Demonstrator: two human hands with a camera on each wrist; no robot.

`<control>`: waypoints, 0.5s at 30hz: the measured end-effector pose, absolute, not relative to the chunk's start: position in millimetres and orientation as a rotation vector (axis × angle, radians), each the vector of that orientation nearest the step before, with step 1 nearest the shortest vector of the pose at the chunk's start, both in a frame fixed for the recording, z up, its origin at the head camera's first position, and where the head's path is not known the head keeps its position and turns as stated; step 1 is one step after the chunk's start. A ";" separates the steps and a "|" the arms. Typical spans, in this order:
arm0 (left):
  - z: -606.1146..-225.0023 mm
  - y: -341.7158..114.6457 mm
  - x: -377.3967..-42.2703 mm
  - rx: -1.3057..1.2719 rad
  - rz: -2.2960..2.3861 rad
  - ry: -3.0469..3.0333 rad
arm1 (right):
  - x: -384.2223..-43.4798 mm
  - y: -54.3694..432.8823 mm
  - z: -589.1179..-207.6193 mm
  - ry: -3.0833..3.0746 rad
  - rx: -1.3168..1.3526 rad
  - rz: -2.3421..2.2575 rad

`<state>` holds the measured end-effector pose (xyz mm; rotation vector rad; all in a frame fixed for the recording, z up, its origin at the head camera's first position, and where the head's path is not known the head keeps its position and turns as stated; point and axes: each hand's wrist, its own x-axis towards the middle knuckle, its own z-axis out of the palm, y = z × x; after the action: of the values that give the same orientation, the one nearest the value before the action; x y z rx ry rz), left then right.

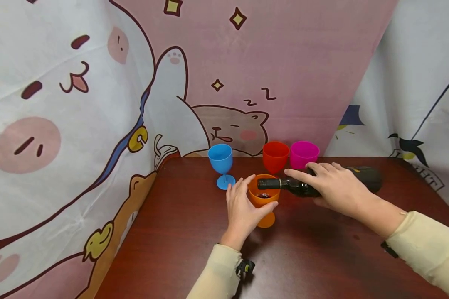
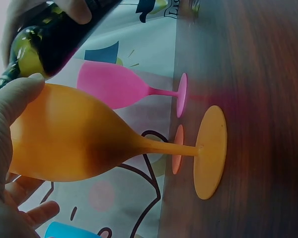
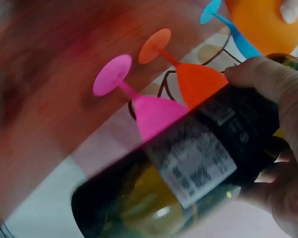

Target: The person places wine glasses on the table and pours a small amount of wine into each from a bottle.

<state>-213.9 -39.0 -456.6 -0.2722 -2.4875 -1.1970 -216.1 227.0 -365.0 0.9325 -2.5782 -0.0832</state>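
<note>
My left hand (image 1: 242, 211) grips the bowl of an orange plastic goblet (image 2: 84, 134), thumb on one side and fingers round the other. The goblet stands upright over the table, with a little dark liquid (image 1: 263, 195) at the bottom of its bowl. In my right hand (image 1: 338, 189) is a dark glass wine bottle (image 3: 164, 183), held round its body near the shoulder. The bottle lies almost level, its neck (image 1: 270, 184) reaching across the goblet's rim. A white label (image 3: 193, 161) with printed codes shows on the bottle in the right wrist view.
Behind the orange goblet stand a red goblet (image 1: 275, 158) and a pink goblet (image 1: 304, 154), side by side. A blue goblet (image 1: 220, 160) is to their left. The dark wooden table (image 1: 179, 241) ends at a cartoon-printed cloth backdrop (image 1: 303, 62).
</note>
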 end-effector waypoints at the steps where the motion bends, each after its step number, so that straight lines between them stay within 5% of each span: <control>1: -456.4 -39.0 -213.8 -0.271 -1.198 -2.486 | -216.5 225.6 -365.1 -2.594 0.915 -0.031; 15: -456.9 -39.5 -211.2 -0.255 -1.185 -2.489 | -208.1 231.3 -355.8 -2.342 0.337 1.261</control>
<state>-211.2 -39.5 -456.9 -0.2548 -2.4891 -1.1855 -208.1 231.3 -355.8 0.3369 -2.3419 1.2615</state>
